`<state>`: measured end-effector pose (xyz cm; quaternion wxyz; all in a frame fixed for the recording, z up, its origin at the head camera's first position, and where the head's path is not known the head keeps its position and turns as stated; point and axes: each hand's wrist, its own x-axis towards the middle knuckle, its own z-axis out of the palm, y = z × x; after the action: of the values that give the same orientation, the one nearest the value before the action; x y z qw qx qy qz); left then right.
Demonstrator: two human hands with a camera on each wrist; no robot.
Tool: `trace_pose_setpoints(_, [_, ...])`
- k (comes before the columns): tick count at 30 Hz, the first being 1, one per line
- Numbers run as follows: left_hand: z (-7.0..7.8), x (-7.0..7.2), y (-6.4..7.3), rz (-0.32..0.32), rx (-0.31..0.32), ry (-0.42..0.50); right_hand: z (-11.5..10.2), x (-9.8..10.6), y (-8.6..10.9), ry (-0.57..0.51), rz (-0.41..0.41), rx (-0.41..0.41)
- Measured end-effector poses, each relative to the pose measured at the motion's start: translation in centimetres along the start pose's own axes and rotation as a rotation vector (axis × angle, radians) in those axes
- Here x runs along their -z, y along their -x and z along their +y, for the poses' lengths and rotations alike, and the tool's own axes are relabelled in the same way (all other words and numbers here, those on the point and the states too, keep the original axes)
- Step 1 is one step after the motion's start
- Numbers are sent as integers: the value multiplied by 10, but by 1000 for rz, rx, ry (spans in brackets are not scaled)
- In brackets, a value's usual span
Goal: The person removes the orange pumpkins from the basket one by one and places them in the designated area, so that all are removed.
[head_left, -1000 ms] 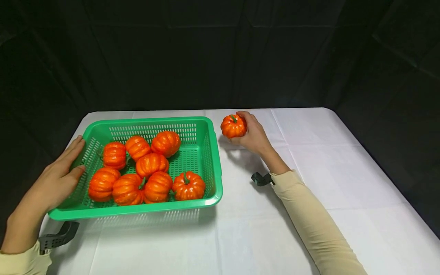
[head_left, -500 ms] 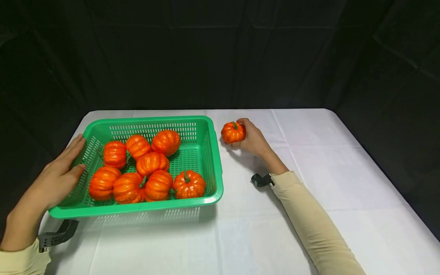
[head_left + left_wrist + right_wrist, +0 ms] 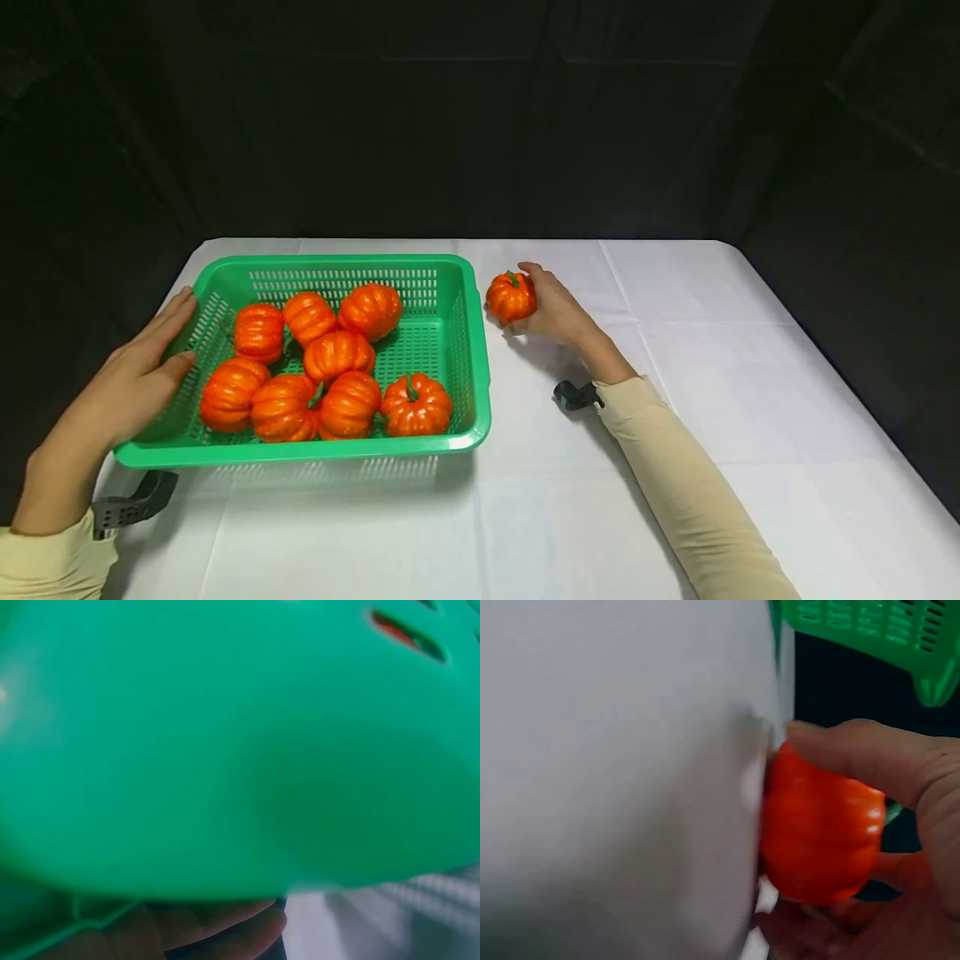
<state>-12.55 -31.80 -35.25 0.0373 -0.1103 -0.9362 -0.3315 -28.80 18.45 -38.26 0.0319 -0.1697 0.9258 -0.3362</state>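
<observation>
Directions being taken from the basket's middle in the head view, twelve o'clock pointing to the far side: one green plastic basket, rectangular, with slotted walls, is resting on a white-covered table. Inside, eight orange ribbed pumpkins are lying at ten, twelve, two, three (close to the middle), four, between four and five, near seven and eight o'clock; the four o'clock one is standing stem up. One further item, a held pumpkin with green stem, is sitting outside, between two and three o'clock, just beside the basket wall. Of the hands, the right hand is curling thumb and fingers round it from the three o'clock side, partly closed to its girth; whether its underside is touching the cloth, one cannot tell. The left hand is resting at the basket's nine o'clock edge, fingers nearly straight, thumb parted, grasping nothing. Beige sleeves are covering both forearms; a black drape is hanging beyond at twelve.
</observation>
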Motion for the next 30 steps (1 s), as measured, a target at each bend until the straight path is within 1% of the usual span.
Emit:
trace_pose_setpoints(3, [-1,-1,1,-1,3,1,-12,8,5,43,20,9])
trace_pose_setpoints(5, [0,-1,1,-1,5,-3,-25,16,10,30,59,25])
trace_pose_setpoints(6, [0,-1,1,-1,3,-5,-33,20,12,-3,82,32])
trace_pose_setpoints(8, [1,-1,0,0,-3,-9,-49,28,16,-101,113,49])
trace_pose_setpoints(10, [2,0,-2,0,-8,-12,-68,35,20,-217,111,66])
trace_pose_setpoints(12, [2,1,-3,0,-10,-12,-86,38,21,-317,78,81])
trace_pose_setpoints(14, [2,1,-3,-1,-10,-10,-105,40,22,-374,20,93])
trace_pose_setpoints(17, [2,2,-3,-2,-12,-9,-129,38,20,-429,-66,96])
trace_pose_setpoints(20, [1,2,-2,2,-14,-7,-149,31,14,-464,-121,64])
trace_pose_setpoints(23, [0,2,-1,3,-12,-7,-165,20,6,-479,-175,6])
trace_pose_setpoints(25, [0,2,-1,1,-11,-5,-175,13,1,-468,-211,-28])
trace_pose_setpoints(27, [1,1,0,-1,-11,-4,-182,6,-5,-448,-239,-33])
trace_pose_setpoints(30, [1,0,0,0,-13,-3,-191,-5,-15,-387,-263,-18])
